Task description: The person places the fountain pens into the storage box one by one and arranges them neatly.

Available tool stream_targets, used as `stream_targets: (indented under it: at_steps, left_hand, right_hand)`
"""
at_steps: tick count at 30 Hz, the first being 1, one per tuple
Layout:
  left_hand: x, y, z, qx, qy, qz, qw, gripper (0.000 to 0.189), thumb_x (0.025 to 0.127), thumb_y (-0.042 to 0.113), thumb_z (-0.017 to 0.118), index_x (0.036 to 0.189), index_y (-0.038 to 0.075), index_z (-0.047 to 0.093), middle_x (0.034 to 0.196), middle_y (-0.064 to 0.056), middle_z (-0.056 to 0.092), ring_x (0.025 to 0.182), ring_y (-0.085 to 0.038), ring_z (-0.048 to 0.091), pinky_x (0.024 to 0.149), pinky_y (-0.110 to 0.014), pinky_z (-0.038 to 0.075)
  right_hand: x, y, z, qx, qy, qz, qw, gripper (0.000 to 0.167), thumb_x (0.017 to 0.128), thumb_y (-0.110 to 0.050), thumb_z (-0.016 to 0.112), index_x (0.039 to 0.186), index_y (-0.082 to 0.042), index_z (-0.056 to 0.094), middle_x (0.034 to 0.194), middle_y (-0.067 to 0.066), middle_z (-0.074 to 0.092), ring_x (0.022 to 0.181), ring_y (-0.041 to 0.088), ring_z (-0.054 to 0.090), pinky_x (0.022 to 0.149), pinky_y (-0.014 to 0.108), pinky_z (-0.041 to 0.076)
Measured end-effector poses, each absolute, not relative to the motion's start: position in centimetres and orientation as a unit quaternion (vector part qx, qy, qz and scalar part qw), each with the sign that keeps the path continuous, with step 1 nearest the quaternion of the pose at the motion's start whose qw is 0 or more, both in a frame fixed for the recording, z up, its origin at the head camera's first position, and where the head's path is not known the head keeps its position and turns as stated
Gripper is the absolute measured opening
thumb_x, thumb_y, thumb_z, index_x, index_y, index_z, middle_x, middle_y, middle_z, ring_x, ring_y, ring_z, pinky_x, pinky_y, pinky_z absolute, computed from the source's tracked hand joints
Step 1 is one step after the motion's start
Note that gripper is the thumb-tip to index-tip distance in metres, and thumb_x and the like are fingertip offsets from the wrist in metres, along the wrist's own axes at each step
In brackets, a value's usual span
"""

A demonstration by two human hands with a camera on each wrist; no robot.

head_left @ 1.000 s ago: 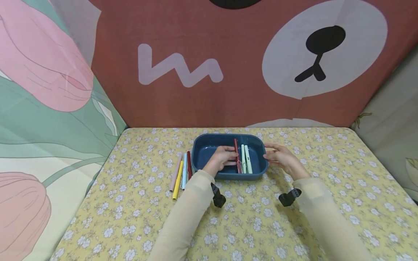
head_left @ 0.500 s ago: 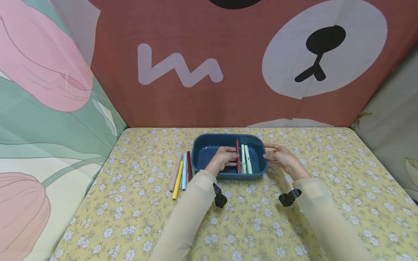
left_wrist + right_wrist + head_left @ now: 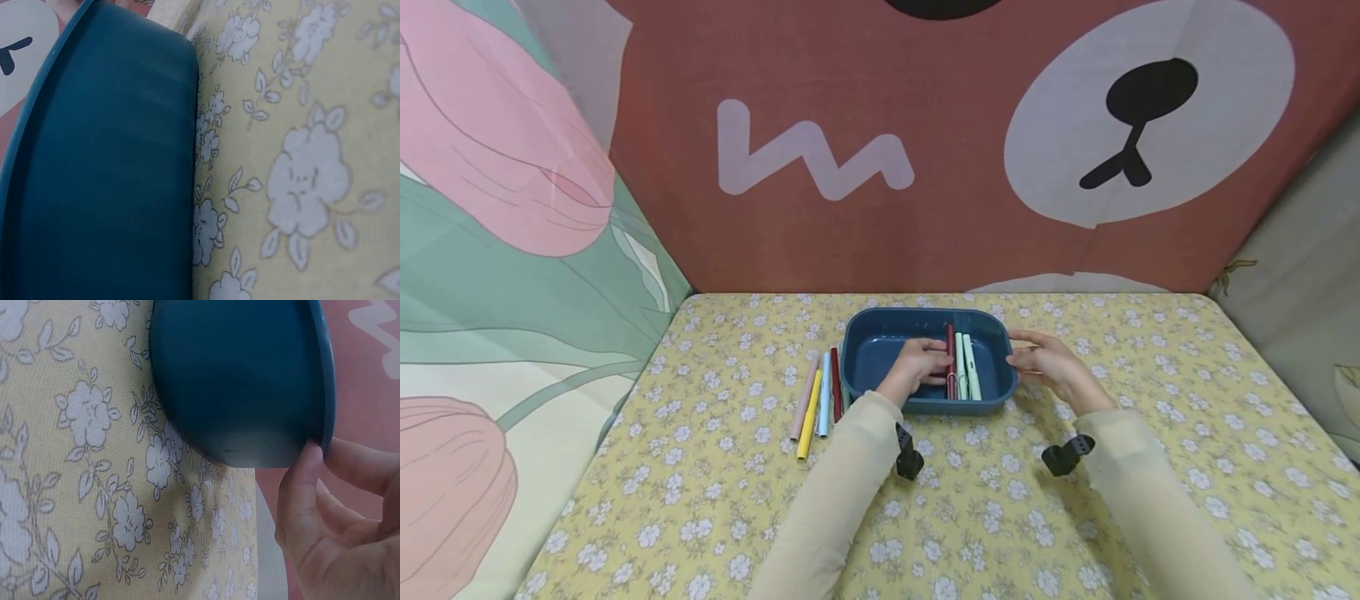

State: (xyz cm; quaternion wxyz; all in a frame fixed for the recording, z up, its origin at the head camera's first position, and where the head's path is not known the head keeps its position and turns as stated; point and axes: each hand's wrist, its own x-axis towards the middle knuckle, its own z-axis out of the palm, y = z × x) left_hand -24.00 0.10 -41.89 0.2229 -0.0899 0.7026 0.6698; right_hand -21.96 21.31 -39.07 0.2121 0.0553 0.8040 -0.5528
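A dark blue oblong box [image 3: 880, 404] stands on the cloth. Inside lie two pale green pens [image 3: 967, 367], with a dark red pen [image 3: 951, 388] along their left side. My left hand [image 3: 917, 364] reaches over the near rim, its fairly straight fingers touching the red pen at mid-length; the pen partly hides their tips. At the box's right end, my right hand [image 3: 1048, 362] pinches the rim between thumb [image 3: 306, 472] and fingers, also plain in the right wrist view. The left wrist view shows the box's outer wall [image 3: 112, 162] but hides the left hand's work.
Left of the box, several pens lie side by side: a pink one [image 3: 806, 400], a yellow one [image 3: 808, 417], a light blue one [image 3: 824, 400] and a dark red one [image 3: 836, 383]. A yellow flowered cloth [image 3: 700, 483] covers the table. A printed curtain [image 3: 850, 233] stands behind.
My left hand and the red pen have shifted slightly right. The pen's far end has swung right and lower, closer to the green pens. My right hand stays at the box's rim.
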Motion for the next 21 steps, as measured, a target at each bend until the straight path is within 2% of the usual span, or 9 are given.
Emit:
stream_targets:
  at_steps: [7,15,18,21]
  left_hand:
    - [-23.83,0.31,-42.14,-0.081,0.722,0.653,0.214,0.038,0.090,-0.009,0.056,0.127,-0.004,0.055,0.121,-0.024,0.062,0.108,-0.034,0.064,0.083,-0.040,0.061]
    - [-23.71,0.25,-42.15,-0.075,0.733,0.636,0.229,0.042,0.087,0.000,0.066,0.127,-0.004,0.056,0.125,-0.022,0.062,0.107,-0.032,0.066,0.080,-0.037,0.061]
    - [-23.65,0.16,-42.06,-0.068,0.738,0.629,0.237,0.045,0.084,-0.002,0.068,0.127,-0.004,0.056,0.127,-0.021,0.060,0.106,-0.033,0.066,0.080,-0.036,0.061]
    - [-23.59,0.15,-41.99,-0.065,0.739,0.626,0.241,0.046,0.083,-0.005,0.068,0.128,-0.003,0.056,0.126,-0.021,0.060,0.106,-0.034,0.065,0.080,-0.036,0.061]
  right_hand:
    - [-21.96,21.22,-39.19,0.056,0.805,-0.551,0.211,0.063,0.098,-0.013,0.053,0.153,-0.008,0.022,0.129,0.014,0.050,0.082,0.000,0.061,0.076,0.019,0.056]
    - [-21.92,21.24,-39.13,0.056,0.802,-0.555,0.212,0.064,0.097,-0.013,0.054,0.153,-0.008,0.022,0.118,0.006,0.055,0.081,-0.001,0.062,0.077,0.021,0.057]
    - [-21.94,21.26,-39.09,0.058,0.799,-0.559,0.213,0.065,0.097,-0.013,0.054,0.153,-0.008,0.022,0.114,0.004,0.056,0.080,0.000,0.062,0.076,0.021,0.057]
    - [-22.00,21.27,-39.12,0.060,0.799,-0.558,0.214,0.064,0.097,-0.013,0.054,0.153,-0.008,0.022,0.118,0.007,0.054,0.081,0.000,0.062,0.076,0.021,0.057]
